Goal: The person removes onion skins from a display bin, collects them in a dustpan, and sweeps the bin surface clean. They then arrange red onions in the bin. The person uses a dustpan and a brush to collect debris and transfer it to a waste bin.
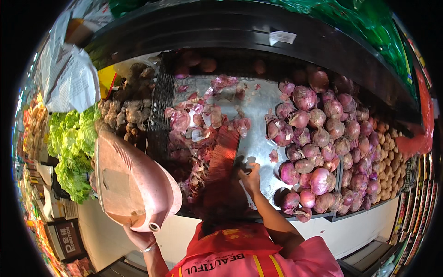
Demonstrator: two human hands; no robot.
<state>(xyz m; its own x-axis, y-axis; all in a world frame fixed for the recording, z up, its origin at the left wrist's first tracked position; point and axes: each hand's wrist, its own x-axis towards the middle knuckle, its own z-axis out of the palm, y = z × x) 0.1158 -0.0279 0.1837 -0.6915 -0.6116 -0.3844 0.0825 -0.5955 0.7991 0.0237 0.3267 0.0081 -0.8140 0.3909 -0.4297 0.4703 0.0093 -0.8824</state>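
My left hand grips a pink plastic dustpan by its lower end, beside the display's left front. In my right hand is a broom head with reddish bristles, held over the metal display surface. The bristles rest against a heap of loose onion skins, mixed with some white scraps. Red onions are piled to the right of my right hand, several of them close to the bare metal. The broom's grip is partly hidden by my fingers and shadow.
A black plastic crate wall divides the skins from brown root vegetables. Leafy lettuce lies farther left. Potatoes fill the right end. A dark shelf edge overhangs the back, with plastic bags hanging at the left.
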